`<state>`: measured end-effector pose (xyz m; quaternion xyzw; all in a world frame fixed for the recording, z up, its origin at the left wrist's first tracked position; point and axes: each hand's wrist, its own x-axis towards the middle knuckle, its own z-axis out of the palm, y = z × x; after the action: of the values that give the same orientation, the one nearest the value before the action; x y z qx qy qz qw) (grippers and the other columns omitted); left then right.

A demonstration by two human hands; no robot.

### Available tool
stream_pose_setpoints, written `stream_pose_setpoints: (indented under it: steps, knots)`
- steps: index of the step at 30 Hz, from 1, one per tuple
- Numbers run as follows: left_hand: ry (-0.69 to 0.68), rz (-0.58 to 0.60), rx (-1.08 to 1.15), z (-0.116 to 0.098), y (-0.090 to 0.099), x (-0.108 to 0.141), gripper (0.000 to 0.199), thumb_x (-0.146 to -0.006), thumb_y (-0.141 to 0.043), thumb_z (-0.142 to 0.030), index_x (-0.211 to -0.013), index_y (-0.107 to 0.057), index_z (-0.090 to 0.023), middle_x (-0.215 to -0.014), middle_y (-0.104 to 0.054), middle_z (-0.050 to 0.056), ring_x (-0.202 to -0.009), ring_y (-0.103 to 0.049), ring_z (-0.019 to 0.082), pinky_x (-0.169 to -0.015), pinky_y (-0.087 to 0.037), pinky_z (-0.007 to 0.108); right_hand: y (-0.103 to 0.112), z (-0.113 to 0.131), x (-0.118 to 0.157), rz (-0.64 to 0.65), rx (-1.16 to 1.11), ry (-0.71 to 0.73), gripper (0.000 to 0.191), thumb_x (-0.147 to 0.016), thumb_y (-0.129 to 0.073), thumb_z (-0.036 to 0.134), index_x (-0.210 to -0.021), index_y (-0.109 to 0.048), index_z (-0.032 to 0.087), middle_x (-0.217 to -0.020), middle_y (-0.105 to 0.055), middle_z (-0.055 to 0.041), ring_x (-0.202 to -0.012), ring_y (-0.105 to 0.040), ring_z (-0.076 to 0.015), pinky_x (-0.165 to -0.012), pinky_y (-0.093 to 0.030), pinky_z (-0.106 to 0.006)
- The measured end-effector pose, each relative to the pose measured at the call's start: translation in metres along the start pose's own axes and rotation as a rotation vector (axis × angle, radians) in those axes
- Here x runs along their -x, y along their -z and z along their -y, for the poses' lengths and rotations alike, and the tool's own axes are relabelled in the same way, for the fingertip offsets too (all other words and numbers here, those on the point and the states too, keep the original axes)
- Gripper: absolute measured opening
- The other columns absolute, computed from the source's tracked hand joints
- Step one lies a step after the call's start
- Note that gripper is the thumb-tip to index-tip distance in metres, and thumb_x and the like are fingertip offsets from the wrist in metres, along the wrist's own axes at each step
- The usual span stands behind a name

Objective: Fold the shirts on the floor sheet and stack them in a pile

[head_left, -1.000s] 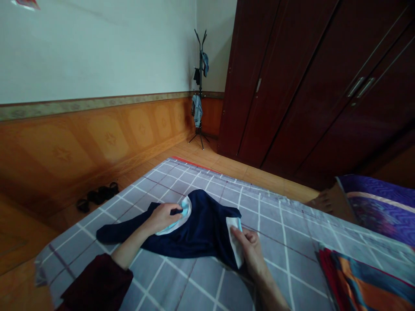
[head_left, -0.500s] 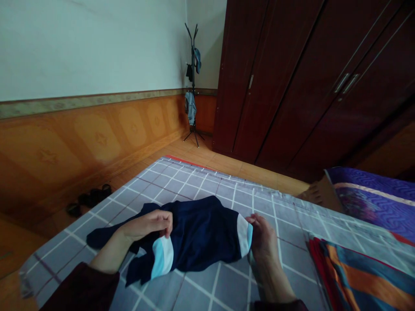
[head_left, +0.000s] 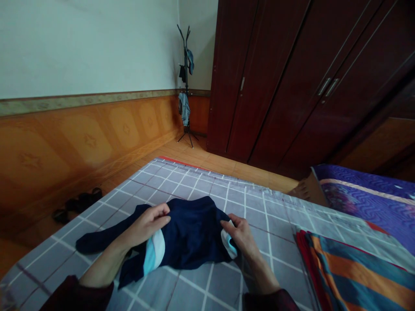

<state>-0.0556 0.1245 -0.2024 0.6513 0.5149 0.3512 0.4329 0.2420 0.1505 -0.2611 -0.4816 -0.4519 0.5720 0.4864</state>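
A navy garment (head_left: 191,233) with white and light-blue bands lies bunched on a grey checked bedspread (head_left: 191,287). A long narrow dark part of it stretches off to the left, under my left forearm. My left hand (head_left: 151,222) grips the cloth just above the left band, thumb and fingers bent on the fabric. At the opposite end, my right hand (head_left: 240,231) pinches the white-banded edge, which is folded over and shows its light-blue trim. Its fingertips are partly hidden by the cloth.
Folded striped cloth (head_left: 359,268) in orange, teal and red lies at the right. Beyond it is a purple quilted cover (head_left: 366,194). A coat rack (head_left: 186,82) stands in the corner beside a dark wardrobe (head_left: 259,86). Black shoes (head_left: 78,203) sit on the floor at left.
My right hand has moved left and inward, turning the banded edge over. My left hand has its thumb and fingers a little more spread on the cloth. The view has shifted slightly right.
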Motion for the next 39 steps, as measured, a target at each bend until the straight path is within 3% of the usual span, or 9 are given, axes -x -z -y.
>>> stream_pose_setpoints:
  steps: [4,6,12,19,24,27,31,35,39]
  knots:
    - [0.0,-0.37,0.226,-0.002,0.017,0.004,0.023,-0.08,-0.059,-0.043,-0.081,-0.052,-0.021,-0.062,-0.048,-0.006,-0.055,-0.044,0.011,-0.053,-0.034,0.02,0.002,-0.003,-0.001,-0.034,-0.112,-0.043,0.032,-0.062,-0.078,0.043,-0.067,-0.066,0.014,-0.05,-0.057,0.0026,-0.044,-0.047,-0.0094,-0.045,-0.034,-0.021]
    - [-0.025,-0.44,0.164,0.003,0.025,0.003,0.025,-0.076,-0.062,-0.043,-0.082,-0.054,-0.02,-0.065,-0.052,-0.005,-0.058,-0.048,0.012,-0.056,-0.037,0.02,0.0,0.001,0.001,-0.024,-0.161,-0.065,0.035,-0.059,-0.079,0.045,-0.069,-0.065,0.015,-0.052,-0.059,0.002,-0.045,-0.049,-0.0104,-0.046,-0.037,-0.022]
    - [-0.103,-0.539,-0.197,0.047,0.031,-0.015,0.025,-0.079,-0.054,-0.044,-0.079,-0.056,-0.019,-0.071,-0.061,0.0,-0.07,-0.059,0.017,-0.066,-0.043,0.024,-0.005,0.023,0.014,0.074,-0.231,-0.157,0.037,-0.055,-0.082,0.045,-0.062,-0.063,0.015,-0.048,-0.056,0.0019,-0.039,-0.044,-0.0077,-0.041,-0.031,-0.02]
    - [-0.044,-0.481,-0.331,0.081,0.029,-0.026,0.027,-0.081,-0.048,-0.045,-0.08,-0.057,-0.02,-0.077,-0.065,0.002,-0.078,-0.064,0.019,-0.073,-0.045,0.026,0.013,0.03,0.009,0.044,-0.268,-0.133,0.031,-0.058,-0.082,0.039,-0.075,-0.069,0.016,-0.053,-0.059,0.0034,-0.042,-0.045,-0.0061,-0.042,-0.033,-0.018]
    - [-0.028,-0.447,-0.345,0.086,0.029,-0.027,0.027,-0.08,-0.048,-0.045,-0.079,-0.057,-0.02,-0.077,-0.066,0.002,-0.076,-0.064,0.02,-0.071,-0.046,0.027,-0.004,0.04,0.022,0.274,-0.283,-0.045,0.044,-0.063,-0.078,0.029,-0.105,-0.067,0.02,-0.098,-0.069,-0.0046,-0.077,-0.063,-0.0145,-0.066,-0.048,-0.025]
    - [-0.019,-0.431,-0.354,0.087,0.029,-0.028,0.026,-0.08,-0.048,-0.044,-0.079,-0.058,-0.02,-0.077,-0.066,0.002,-0.077,-0.064,0.02,-0.072,-0.046,0.028,-0.025,0.026,0.024,0.318,-0.07,0.001,0.051,-0.064,-0.072,0.023,-0.113,-0.062,0.019,-0.09,-0.069,-0.0047,-0.076,-0.062,-0.0164,-0.066,-0.048,-0.027]
    - [-0.012,-0.413,-0.359,0.088,0.029,-0.028,0.025,-0.081,-0.048,-0.043,-0.078,-0.058,-0.02,-0.077,-0.066,0.002,-0.077,-0.064,0.02,-0.072,-0.046,0.028,-0.037,0.001,0.017,0.092,0.306,0.135,0.057,-0.062,-0.063,0.019,-0.118,-0.056,0.016,-0.088,-0.065,-0.0044,-0.075,-0.06,-0.0173,-0.063,-0.046,-0.027]
    - [-0.003,-0.402,-0.366,0.088,0.029,-0.028,0.025,-0.081,-0.047,-0.043,-0.078,-0.057,-0.02,-0.076,-0.066,0.001,-0.077,-0.064,0.02,-0.072,-0.045,0.027,-0.037,0.008,0.02,-0.107,0.756,0.242,0.018,-0.07,-0.06,0.029,-0.083,-0.063,0.017,-0.076,-0.063,-0.0047,-0.069,-0.058,-0.018,-0.062,-0.041,-0.029]
    - [0.003,-0.376,-0.397,0.088,0.029,-0.028,0.025,-0.082,-0.046,-0.043,-0.078,-0.057,-0.021,-0.075,-0.065,0.001,-0.076,-0.064,0.02,-0.073,-0.045,0.026,-0.042,0.024,0.031,0.065,0.968,0.196,0.033,-0.08,-0.056,0.044,-0.061,-0.06,0.018,-0.063,-0.062,-0.0027,-0.061,-0.056,-0.0168,-0.057,-0.033,-0.027]
